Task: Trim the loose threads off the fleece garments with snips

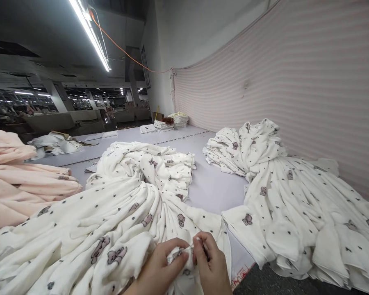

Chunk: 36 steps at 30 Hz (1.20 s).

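Near the bottom middle, my left hand [166, 264] is closed on a gathered edge of white printed fabric [184, 219], pinched between thumb and fingers. Close beside it on the right, my right hand [211, 264] is closed too. A thin dark tool [206, 249] shows between its fingers, mostly hidden, so its exact kind is unclear. The fingertips of both hands nearly meet at the fabric edge. This cloth belongs to a large twisted heap with small dark dots and brownish bear-like figures, spreading across the table in front of me.
A second heap of the same printed fabric [283, 184] lies to the right, and pink fabric [27, 184] is piled at the left. Farther back on the pale table [215, 186] are white scraps [57, 143] and folded stacks [180, 119]. A striped cloth [264, 78] hangs along the wall.
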### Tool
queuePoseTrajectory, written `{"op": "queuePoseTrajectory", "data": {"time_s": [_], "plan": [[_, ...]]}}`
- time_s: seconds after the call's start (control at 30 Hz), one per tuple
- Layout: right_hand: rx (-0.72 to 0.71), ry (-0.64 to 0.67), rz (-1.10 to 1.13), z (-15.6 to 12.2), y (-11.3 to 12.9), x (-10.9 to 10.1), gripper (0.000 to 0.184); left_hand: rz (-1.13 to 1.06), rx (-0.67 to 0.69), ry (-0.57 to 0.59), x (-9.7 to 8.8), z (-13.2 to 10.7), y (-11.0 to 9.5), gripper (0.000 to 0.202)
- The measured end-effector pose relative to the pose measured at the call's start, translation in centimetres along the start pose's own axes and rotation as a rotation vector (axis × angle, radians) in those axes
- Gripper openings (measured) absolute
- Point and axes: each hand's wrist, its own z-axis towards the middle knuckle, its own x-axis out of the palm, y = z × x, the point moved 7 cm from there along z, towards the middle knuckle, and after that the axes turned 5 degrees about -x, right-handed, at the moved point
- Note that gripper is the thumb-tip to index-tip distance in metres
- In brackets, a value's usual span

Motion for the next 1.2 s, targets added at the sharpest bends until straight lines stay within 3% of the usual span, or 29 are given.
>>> {"op": "queuePoseTrajectory", "data": {"time_s": [0.1, 0.2, 0.37, 0.5, 0.83, 1.07, 1.13, 1.2], "plan": [[0.017, 0.008, 0.068, 0.0, 0.0, -0.2, 0.024, -0.061, -0.015, -0.092, -0.8, -0.1, 0.3, 0.025], [-0.063, 0.037, 0.087, -0.5, 0.5, -0.6, 0.025, -0.114, -0.033, -0.177, -1.5, -0.3, 0.7, 0.027], [-0.064, 0.082, 0.038, -1.0, 0.3, -0.6, 0.019, -0.141, 0.051, -0.141, -1.0, -0.5, -0.2, 0.023], [-0.077, 0.053, 0.021, -0.8, 0.3, -0.3, 0.02, -0.124, 0.081, -0.198, -1.1, -0.8, -0.3, 0.022], [-0.084, 0.032, 0.035, -0.8, 0.2, -0.4, 0.018, -0.064, 0.08, -0.16, -0.7, -0.6, 0.4, 0.024], [0.108, 0.023, 0.175, -1.0, -1.7, -0.6, 0.027, -0.09, 0.051, -0.072, -0.5, -0.3, 0.0, 0.023], [0.177, 0.069, 0.238, -0.8, -2.4, -0.6, 0.044, -0.058, 0.079, -0.041, -0.4, -0.4, -0.2, 0.021], [0.213, 0.236, 0.317, -0.6, -2.6, 0.1, 0.049, 0.039, 0.071, -0.005, -0.2, -0.7, -0.1, 0.021]]}}
